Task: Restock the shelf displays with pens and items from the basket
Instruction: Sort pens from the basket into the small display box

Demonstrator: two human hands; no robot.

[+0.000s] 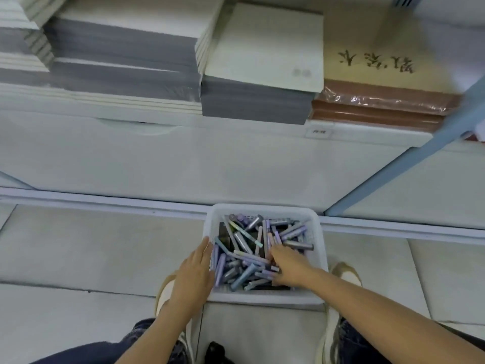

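A white plastic basket [265, 209] stands on the tiled floor in front of the shelf base, between my feet. It is filled with several purple, lilac and light blue pens [248, 241] lying in a loose heap. My left hand [195, 271] lies flat with straight fingers against the basket's left rim. My right hand [290, 265] is down inside the basket on the right, its fingers curled into the pile of pens; the fingertips are hidden among them.
Above the basket runs a white shelf front [183, 158] with a small label [318, 132]. On the shelf lie stacks of grey and white notebooks [262, 74] and brown wrapped books [380, 101]. A blue upright [409, 164] slants at right. My shoes flank the basket.
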